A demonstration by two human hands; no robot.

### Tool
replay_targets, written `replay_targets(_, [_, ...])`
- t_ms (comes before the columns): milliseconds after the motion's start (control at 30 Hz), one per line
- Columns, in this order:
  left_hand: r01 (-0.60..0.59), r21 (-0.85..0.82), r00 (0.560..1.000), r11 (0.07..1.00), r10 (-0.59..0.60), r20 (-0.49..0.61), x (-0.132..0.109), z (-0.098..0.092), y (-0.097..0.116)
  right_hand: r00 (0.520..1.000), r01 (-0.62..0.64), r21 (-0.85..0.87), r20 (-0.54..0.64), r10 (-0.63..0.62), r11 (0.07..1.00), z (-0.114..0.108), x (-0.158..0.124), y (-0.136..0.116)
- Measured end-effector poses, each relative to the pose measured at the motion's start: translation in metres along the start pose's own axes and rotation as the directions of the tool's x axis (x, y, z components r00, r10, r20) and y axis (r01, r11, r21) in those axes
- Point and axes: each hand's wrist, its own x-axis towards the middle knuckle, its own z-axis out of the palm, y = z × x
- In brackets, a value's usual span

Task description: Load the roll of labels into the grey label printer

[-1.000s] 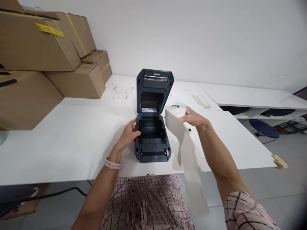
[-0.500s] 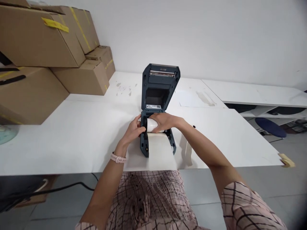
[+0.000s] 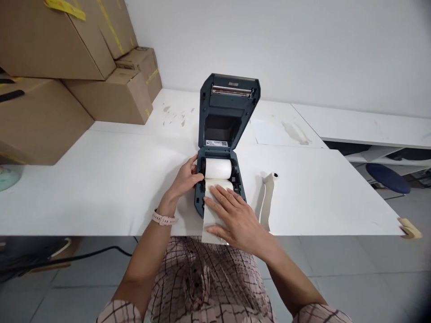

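A dark blue-grey label printer [image 3: 199, 204] stands on the white table with its lid [image 3: 230, 105] raised. Inside it sits a white label roll [image 3: 218, 168] between black holders. A strip of label paper [image 3: 212, 220] runs from the roll toward me, over the printer's front and past the table edge. My left hand [image 3: 185, 181] grips the printer's left side, its thumb over the rim beside the roll. Flat on the paper strip lies my right hand [image 3: 235, 220], fingers stretched out; part of the strip is hidden beneath it.
Right of the printer, a curled strip of backing paper [image 3: 267, 199] ends in a small roll. Cardboard boxes [image 3: 111, 96] are stacked at the back left. A blue stool [image 3: 387, 177] and a shelf unit [image 3: 373, 154] stand to the right. A black cable [image 3: 111, 249] hangs below the table.
My right hand has left the roll and moved toward me onto the paper strip, uncovering the roll. My left hand stays at the printer's left side. The view has shifted slightly.
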Motion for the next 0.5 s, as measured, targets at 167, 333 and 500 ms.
replay_targets(167, [0.008, 0.001, 1.000, 1.000, -0.008, -0.013, 0.002, 0.000, 0.000, 1.000, 0.024, -0.040, -0.017, -0.025, 0.999, 0.003, 0.003, 0.000])
replay_targets(333, [0.020, -0.009, 0.999, 1.000, -0.021, -0.037, 0.002, 0.000, -0.001, 0.994, -0.026, -0.109, -0.113, 0.014, 0.994, 0.023, -0.008, -0.016])
replay_targets(500, [-0.011, 0.035, 0.996, 0.999, 0.014, -0.086, 0.003, -0.008, -0.010, 0.969, -0.107, -0.189, -0.241, 0.059, 0.976, 0.038, -0.025, -0.040])
